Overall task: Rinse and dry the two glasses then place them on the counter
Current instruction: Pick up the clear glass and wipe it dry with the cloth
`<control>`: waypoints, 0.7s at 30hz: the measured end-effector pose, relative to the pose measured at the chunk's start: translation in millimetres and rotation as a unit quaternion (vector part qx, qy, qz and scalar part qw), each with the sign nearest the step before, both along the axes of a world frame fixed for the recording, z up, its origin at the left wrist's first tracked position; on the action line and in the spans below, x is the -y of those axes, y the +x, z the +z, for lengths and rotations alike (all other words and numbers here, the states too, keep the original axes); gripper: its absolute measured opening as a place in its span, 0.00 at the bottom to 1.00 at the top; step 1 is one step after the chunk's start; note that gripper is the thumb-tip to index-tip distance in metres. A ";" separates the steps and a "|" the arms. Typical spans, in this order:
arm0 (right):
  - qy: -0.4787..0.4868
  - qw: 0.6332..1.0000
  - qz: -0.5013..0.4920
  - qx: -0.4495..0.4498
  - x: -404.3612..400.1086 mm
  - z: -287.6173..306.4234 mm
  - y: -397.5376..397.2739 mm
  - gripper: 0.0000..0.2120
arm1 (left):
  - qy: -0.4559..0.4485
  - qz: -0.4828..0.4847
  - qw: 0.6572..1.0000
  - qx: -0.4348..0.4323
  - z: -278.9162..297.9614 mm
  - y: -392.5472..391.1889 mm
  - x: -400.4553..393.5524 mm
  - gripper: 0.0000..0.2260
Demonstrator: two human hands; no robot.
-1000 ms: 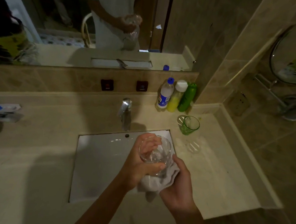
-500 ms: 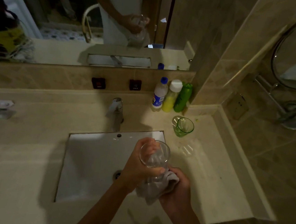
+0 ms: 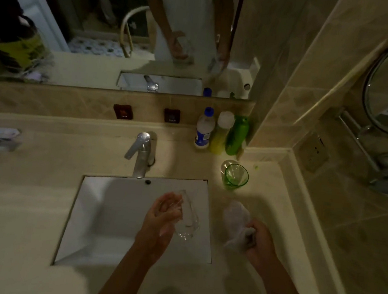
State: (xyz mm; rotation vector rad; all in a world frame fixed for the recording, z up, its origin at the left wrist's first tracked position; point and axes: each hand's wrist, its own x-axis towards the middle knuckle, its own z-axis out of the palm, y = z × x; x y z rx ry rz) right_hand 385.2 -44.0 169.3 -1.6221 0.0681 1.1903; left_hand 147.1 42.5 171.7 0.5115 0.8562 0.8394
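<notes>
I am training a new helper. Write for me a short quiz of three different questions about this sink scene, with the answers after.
1. True or false: the cloth is wrapped around the clear glass.
2. Which hand holds the clear glass? A) the left hand B) the right hand C) neither
3. Fill in: the green glass stands on the ______, to the right of the faucet.

Key
1. False: the cloth is apart from it, bunched in the right hand.
2. A, held over the sink basin.
3. counter

beige counter [image 3: 40, 203] carries green glass [image 3: 236, 176] and three bottles [image 3: 220, 132].
</notes>
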 end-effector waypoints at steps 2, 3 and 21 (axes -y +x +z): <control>-0.040 0.989 0.081 0.115 -6.1 -9.9 19.8 0.09 | -0.024 0.021 0.999 -0.009 -7.3 2.2 3.8 0.45; -0.041 0.978 0.126 0.162 -10.4 -15.7 25.8 0.09 | -0.034 0.027 0.999 -0.005 -7.9 3.6 5.8 0.43; -0.021 0.906 0.365 0.213 -14.2 -13.3 -13.0 0.23 | -0.100 -0.043 0.993 -0.054 1.9 26.6 -6.8 0.46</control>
